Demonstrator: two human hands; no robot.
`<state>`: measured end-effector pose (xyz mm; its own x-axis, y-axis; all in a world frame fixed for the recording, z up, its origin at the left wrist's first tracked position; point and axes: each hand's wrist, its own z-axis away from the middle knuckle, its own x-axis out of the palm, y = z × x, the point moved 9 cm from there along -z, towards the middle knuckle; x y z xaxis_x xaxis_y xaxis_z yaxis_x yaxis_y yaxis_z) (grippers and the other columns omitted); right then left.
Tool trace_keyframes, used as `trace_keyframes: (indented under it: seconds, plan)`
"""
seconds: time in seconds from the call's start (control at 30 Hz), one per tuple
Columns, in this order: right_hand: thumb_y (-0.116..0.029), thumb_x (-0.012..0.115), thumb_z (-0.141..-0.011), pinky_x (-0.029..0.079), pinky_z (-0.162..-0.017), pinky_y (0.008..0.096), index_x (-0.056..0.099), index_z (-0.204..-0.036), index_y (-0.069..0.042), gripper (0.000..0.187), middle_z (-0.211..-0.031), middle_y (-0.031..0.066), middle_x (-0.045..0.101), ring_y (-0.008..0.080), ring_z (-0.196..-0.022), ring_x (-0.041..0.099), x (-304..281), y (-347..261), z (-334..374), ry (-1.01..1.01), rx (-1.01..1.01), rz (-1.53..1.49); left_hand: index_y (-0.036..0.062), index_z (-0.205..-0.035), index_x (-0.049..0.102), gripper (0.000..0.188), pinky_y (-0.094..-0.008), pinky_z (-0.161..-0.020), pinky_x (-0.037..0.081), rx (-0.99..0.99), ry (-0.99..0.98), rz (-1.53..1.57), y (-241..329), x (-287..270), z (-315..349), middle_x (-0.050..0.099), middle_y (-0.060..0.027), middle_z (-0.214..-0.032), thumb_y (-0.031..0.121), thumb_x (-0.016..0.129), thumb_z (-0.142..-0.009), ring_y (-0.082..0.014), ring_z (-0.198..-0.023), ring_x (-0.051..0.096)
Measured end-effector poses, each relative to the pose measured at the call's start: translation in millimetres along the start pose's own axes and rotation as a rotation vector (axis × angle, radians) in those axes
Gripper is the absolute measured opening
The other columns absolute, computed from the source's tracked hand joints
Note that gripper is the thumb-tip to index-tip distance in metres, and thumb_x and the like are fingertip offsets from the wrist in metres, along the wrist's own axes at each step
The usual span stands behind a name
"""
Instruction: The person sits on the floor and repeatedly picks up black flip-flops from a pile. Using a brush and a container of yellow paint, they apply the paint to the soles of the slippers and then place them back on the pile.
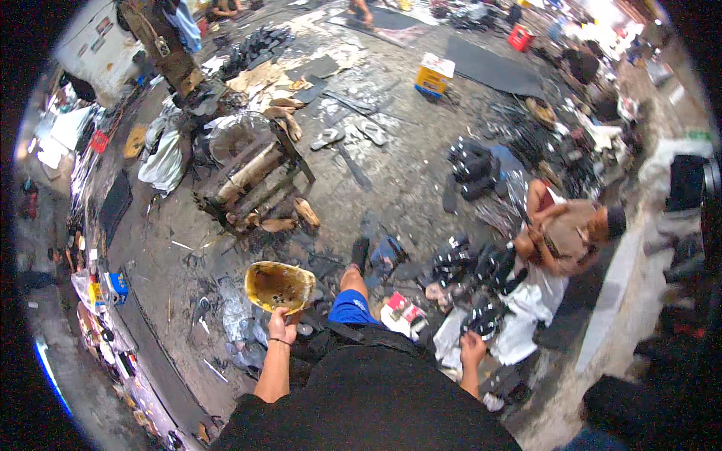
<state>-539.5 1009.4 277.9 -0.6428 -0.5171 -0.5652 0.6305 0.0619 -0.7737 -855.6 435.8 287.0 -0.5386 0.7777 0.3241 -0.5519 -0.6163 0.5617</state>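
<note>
My left hand (281, 328) is closed on the near rim of a yellowish, open-topped container (279, 286), which has brown residue inside and a stained rim. It is held out in front of me, to the left of my bent knee. On the other side, my right hand (471, 349) is raised with its fingers curled together. Whatever may be in those fingers is too small to make out. Right beyond it lies a bundle of black straps or sandals (483, 322), and pale plastic sheeting (451, 338) is beside it.
A low wooden frame (263, 165) stands ahead on the left, with wooden shoe lasts (307, 213) around it. A yellow box (434, 75) is farther off. At right a person (568, 237) sits beside piles of black footwear (474, 169). Dark scraps cover the floor near me.
</note>
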Motion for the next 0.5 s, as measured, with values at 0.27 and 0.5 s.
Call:
trace_keyframes:
  seconds: [0.27,0.5]
  plan:
    - [0.0,0.07,-0.076,0.055,-0.073,0.0346,0.073,-0.095,0.003,0.02,-0.088,0.0117,0.072,0.0216,-0.08,0.068,91.6,-30.8,-48.6,-0.138,0.233,0.34,0.0009,-0.115,0.06,0.034,-0.0492,-0.093,0.053,-0.076,-0.035,-0.038,47.2,201.6,-149.9,0.067,-0.016,-0.107,0.01,0.062,-0.082,-0.0325,-0.097,0.066]
    - [0.006,0.065,-0.076,0.051,-0.059,0.0291,0.067,-0.112,0.007,0.035,-0.078,0.0095,0.069,0.0156,-0.062,0.063,165.9,-102.7,-232.8,-0.149,0.269,0.131,-0.0047,-0.113,0.06,0.029,-0.044,-0.085,0.059,0.015,-0.104,-0.139,106.3,376.3,-208.3,0.069,-0.0171,-0.106,0.005,0.061,-0.085,-0.0315,-0.092,0.07]
